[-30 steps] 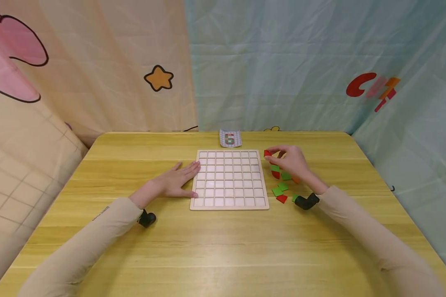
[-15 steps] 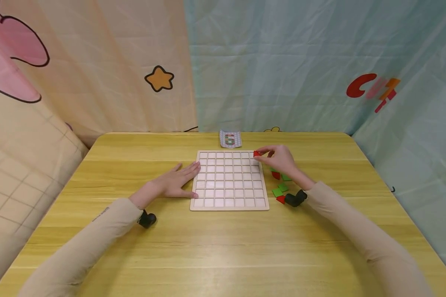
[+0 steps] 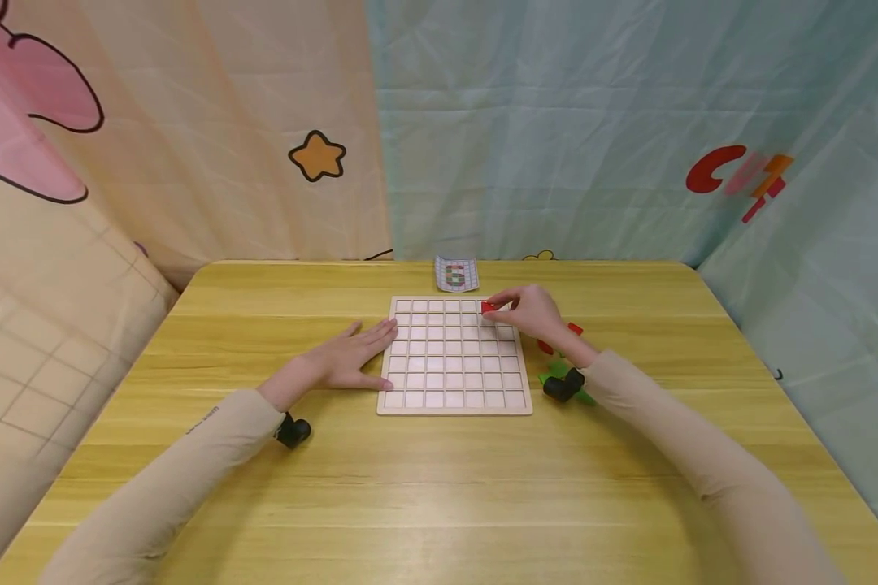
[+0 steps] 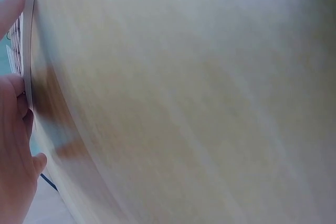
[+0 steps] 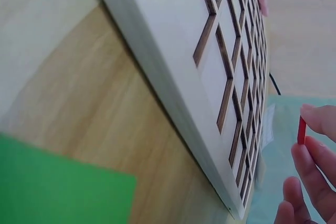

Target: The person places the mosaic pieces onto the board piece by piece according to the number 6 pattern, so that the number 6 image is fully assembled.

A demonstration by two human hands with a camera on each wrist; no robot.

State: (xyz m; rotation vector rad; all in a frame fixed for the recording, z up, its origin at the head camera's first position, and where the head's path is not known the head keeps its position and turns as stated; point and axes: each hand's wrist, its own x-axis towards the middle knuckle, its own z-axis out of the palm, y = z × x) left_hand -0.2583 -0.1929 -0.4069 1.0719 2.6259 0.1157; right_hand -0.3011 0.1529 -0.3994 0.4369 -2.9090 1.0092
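From here I see my right hand (image 3: 530, 315) pinching a red tile (image 3: 488, 307) between thumb and fingertips, hovering over the far right corner of the grid board (image 3: 454, 406); none of its squares holds a tile yet, so I judge the filling has barely begun. My left hand (image 3: 347, 357) lies flat with straight fingers against the board's left edge. Spare red and green tiles (image 3: 572, 328) wait by the board's right edge, and a pattern card (image 3: 455, 274) leans at the tabletop's far edge.
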